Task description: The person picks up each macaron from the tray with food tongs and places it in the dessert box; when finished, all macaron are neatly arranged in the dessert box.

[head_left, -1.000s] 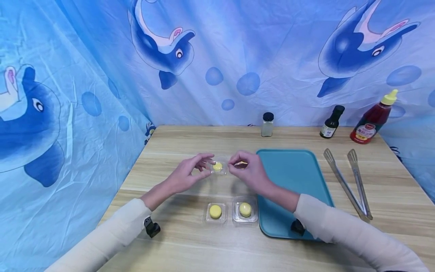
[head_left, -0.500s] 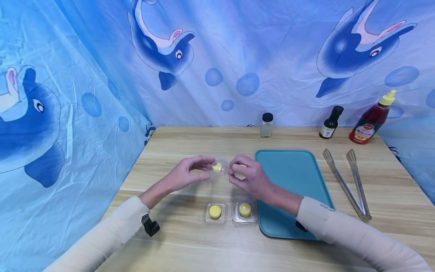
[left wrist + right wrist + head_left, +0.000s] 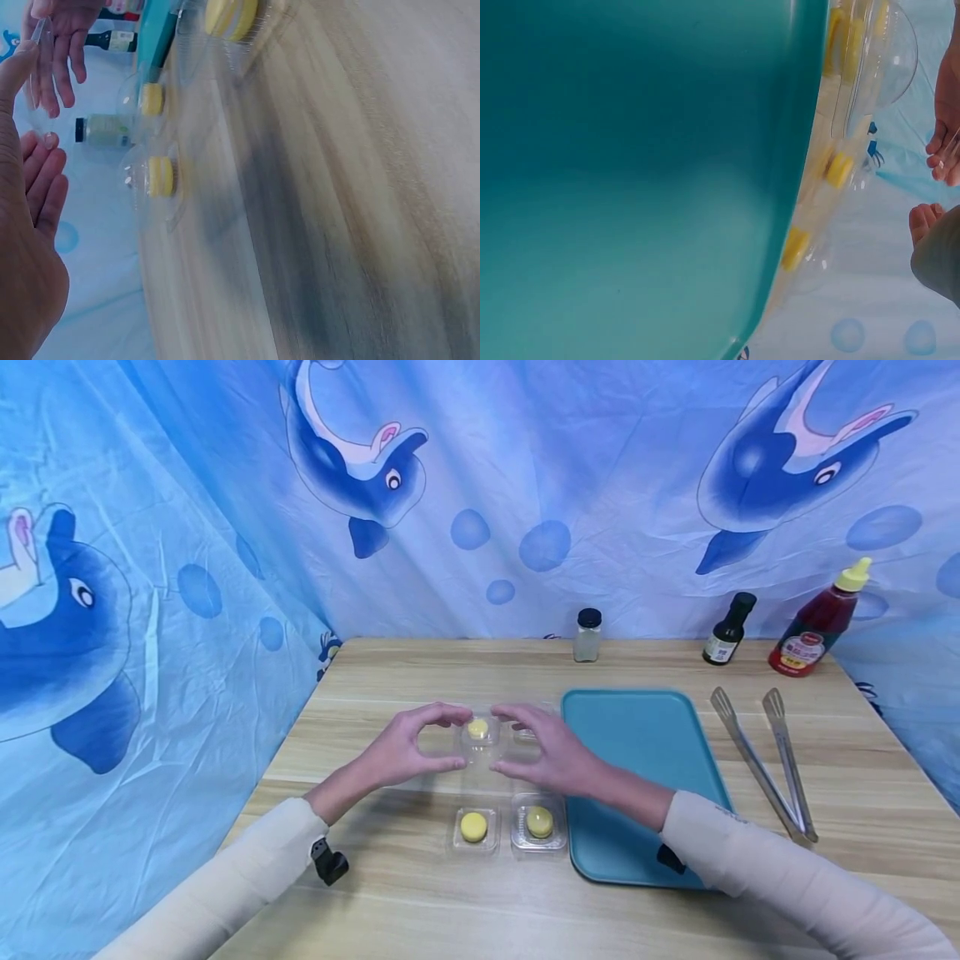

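Observation:
In the head view my left hand (image 3: 408, 750) and right hand (image 3: 553, 752) face each other above the table, thumbs and fingers curved. A thin clear plastic lid (image 3: 36, 84) lies between my left thumb and fingertips in the left wrist view. The right fingers show just behind it; any contact with them is unclear. Small clear boxes, each with a yellow macaron, surround the hands: a front-left macaron (image 3: 473, 827), a front-right macaron (image 3: 539, 822) under a shiny dome, and a back-left macaron (image 3: 477, 729). A back-right box (image 3: 527, 733) is partly hidden by my right hand.
A teal tray (image 3: 637, 727) lies under my right forearm. Metal tongs (image 3: 797, 797) rest to its right. Along the back stand a black-capped jar (image 3: 587, 637), a dark bottle (image 3: 726, 633) and a red sauce bottle (image 3: 813, 631). A blue dolphin-print curtain (image 3: 622, 460) hangs behind.
My right thumb and forefinger have parted from a pinch into a wide curve. The left thumb and fingers have also spread somewhat, with the hand staying nearly in place.

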`<state>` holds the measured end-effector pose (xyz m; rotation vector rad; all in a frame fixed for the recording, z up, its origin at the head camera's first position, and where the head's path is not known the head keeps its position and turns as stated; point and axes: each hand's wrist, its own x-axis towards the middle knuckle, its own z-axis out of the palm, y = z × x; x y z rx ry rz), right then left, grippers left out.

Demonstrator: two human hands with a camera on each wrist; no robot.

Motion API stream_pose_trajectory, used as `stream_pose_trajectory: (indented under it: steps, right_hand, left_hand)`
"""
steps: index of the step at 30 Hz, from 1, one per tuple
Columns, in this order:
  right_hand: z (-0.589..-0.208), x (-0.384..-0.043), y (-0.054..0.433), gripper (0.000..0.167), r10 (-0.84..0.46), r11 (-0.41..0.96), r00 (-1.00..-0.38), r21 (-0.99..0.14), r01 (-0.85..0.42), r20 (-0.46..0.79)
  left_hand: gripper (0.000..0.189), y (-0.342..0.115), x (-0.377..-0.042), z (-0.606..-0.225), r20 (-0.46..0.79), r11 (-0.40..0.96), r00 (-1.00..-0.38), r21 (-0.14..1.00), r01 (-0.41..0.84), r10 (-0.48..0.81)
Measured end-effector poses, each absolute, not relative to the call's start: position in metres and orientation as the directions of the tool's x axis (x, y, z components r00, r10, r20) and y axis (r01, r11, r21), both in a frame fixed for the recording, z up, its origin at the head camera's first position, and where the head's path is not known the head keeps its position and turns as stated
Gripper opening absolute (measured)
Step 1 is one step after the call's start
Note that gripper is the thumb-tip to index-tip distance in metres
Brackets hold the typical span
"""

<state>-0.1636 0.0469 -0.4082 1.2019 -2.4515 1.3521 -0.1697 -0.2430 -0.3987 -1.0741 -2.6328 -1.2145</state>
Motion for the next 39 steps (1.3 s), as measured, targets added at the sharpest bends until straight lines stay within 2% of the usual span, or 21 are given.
stream_pose_trajectory:
  steps: [3,9,14,18,26,39]
  right_hand:
    - [-0.408,-0.163,0.048,0.078,-0.601,0.27,-0.702,-0.73,-0.628,0.382]
    - [-0.409,-0.161,0.048,0.078,-0.611,0.268,-0.697,-0.732,-0.627,0.374]
    - [-0.416,-0.151,0.046,0.078,-0.629,0.327,-0.677,-0.66,-0.676,0.382]
    - [-0.421,-0.139,0.043,0.079,-0.639,0.387,-0.665,-0.586,-0.712,0.386]
    - [-0.422,-0.115,0.038,0.083,-0.65,0.459,-0.715,-0.616,-0.64,0.257]
    - [-0.431,-0.095,0.025,0.086,-0.642,0.565,-0.742,-0.535,-0.628,0.193]
  left_hand:
    - [0.066,-0.244,-0.169,-0.4,0.345,0.462,-0.735,0.603,0.651,0.584]
    - [0.074,-0.246,-0.168,-0.4,0.394,0.482,-0.653,0.453,0.75,0.647]
    - [0.079,-0.248,-0.163,-0.402,0.402,0.456,-0.556,0.322,0.83,0.727]
    - [0.082,-0.25,-0.157,-0.407,0.373,0.449,-0.519,0.262,0.854,0.769]
    - [0.083,-0.251,-0.139,-0.416,0.286,0.459,-0.529,0.277,0.844,0.799]
    - [0.085,-0.255,-0.123,-0.427,0.213,0.479,-0.544,0.292,0.828,0.811]
